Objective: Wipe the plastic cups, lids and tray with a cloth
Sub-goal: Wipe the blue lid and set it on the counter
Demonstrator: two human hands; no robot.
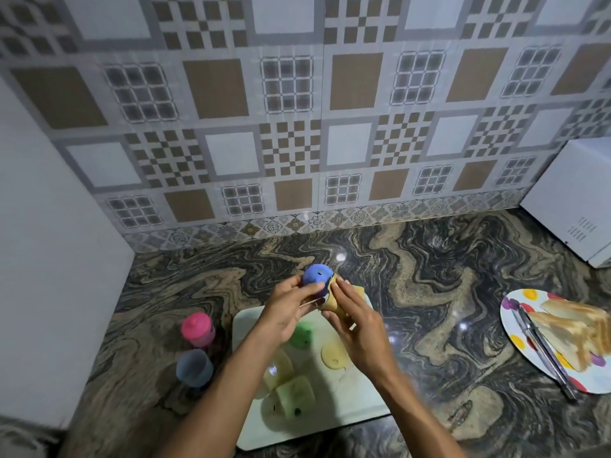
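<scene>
1. Blue plastic lid (pixel 316 275) sits up in the air above the far edge of the pale tray (pixel 360 398), pinched in the fingers of the left hand (pixel 287 312), thumb pressed on its near side.
2. Right hand (pixel 355 320) is closed around a yellowish cloth (pixel 334 304), bunched against the blue lid's right side; frayed threads hang from it between the two hands.
3. Both forearms reach in over the tray from its near side, so part of the tray is hidden under them.
4. On the tray, a green lid (pixel 302 333) lies just under the left wrist, and a round yellow lid (pixel 334 355) lies flat under the right hand.
5. Toward the tray's near left corner, two translucent yellow-green cups (pixel 291 390) lie tipped on their sides, touching one another.
6. Left of the tray, standing on the swirled stone counter (pixel 446 309), is a pink cup (pixel 197 330) with its pink lid on, upright.
7. Just nearer than that one stands a blue-grey cup (pixel 194 367), open-topped and upright, close beside the tray's left edge.
8. Well to the right of the tray, a spotted plate (pixel 515 335) holds toasted sandwich triangles (pixel 575 332), with metal tongs (pixel 545 353) lying across its near rim.
9. Beyond that plate, against the patterned tile wall, sits a white appliance (pixel 575 200), only partly in view.
</scene>
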